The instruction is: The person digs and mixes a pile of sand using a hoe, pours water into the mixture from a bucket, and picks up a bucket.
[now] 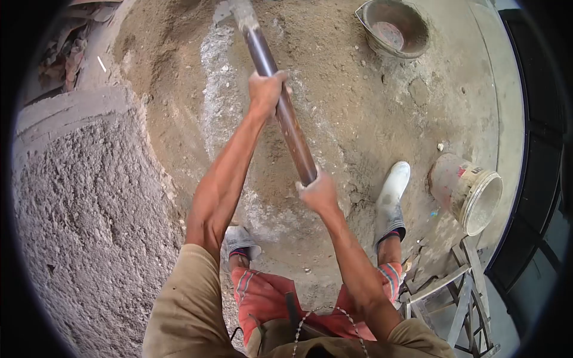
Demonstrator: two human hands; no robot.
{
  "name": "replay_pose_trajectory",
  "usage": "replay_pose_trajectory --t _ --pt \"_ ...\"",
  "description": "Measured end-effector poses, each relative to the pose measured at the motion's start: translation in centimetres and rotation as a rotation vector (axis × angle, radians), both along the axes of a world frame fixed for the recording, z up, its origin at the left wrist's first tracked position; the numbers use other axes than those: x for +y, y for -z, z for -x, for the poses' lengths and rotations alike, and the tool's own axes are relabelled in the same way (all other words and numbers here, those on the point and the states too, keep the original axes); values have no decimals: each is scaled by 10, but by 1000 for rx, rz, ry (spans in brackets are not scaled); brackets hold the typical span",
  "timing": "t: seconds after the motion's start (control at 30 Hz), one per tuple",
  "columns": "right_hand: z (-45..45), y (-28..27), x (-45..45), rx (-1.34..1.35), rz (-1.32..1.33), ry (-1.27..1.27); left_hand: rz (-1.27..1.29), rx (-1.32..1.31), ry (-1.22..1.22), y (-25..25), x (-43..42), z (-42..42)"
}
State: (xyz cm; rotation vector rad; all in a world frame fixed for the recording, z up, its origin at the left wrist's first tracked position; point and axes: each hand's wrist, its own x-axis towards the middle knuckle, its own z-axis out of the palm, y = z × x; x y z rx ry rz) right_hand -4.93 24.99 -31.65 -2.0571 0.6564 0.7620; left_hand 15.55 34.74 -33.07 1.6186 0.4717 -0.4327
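A long, thick brown handle [296, 140] slants from the middle of the view up to the top edge. It ends there in a dusty pale metal head [242, 13], cut off by the frame, so the kind of tool cannot be made out. My left hand [266, 94] is wrapped round the upper part of the handle. At the lower end, my right hand [319, 191] grips the handle's butt. Beneath the tool lies sandy ground [322, 89] with a streak of white powder [218, 89].
A dark bucket [397, 30] stands at the top right. A dirty white bucket [468, 194] lies on its side at the right, above a wooden frame [459, 298]. Rough grey mix [95, 227] covers the left. My white boots [395, 185] stand apart on the ground.
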Motion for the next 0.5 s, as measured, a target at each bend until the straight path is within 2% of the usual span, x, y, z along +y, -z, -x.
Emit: replay_pose_trajectory --t 0.03,0.1,0.17,0.2,0.23,0.27,0.3,0.37,0.43,0.47,0.5 --pt "-46 3 -8 -14 -27 -20 27 -9 -16 14 -11 -47" --pt "-107 9 -17 19 -138 11 -128 78 30 29 -28 -105" --pt "-92 36 -12 93 -178 64 -239 188 97 90 -20 -98" --pt "-61 60 -4 124 -154 88 -292 242 146 117 -21 -82" --pt "-36 78 0 136 -130 120 -286 270 67 134 -24 -52" --pt "-11 87 -3 158 -136 104 -282 286 -18 141 -22 -21" --pt "21 84 -3 192 -151 60 -313 281 6 134 -18 7" --pt "76 60 21 166 -225 175 -404 302 50 107 -6 63" --pt "114 12 34 305 -277 215 -566 222 92 141 20 123" --pt "157 19 43 334 -212 166 -560 337 122 127 24 153" --pt "185 0 44 376 -231 159 -506 452 105 95 21 180"
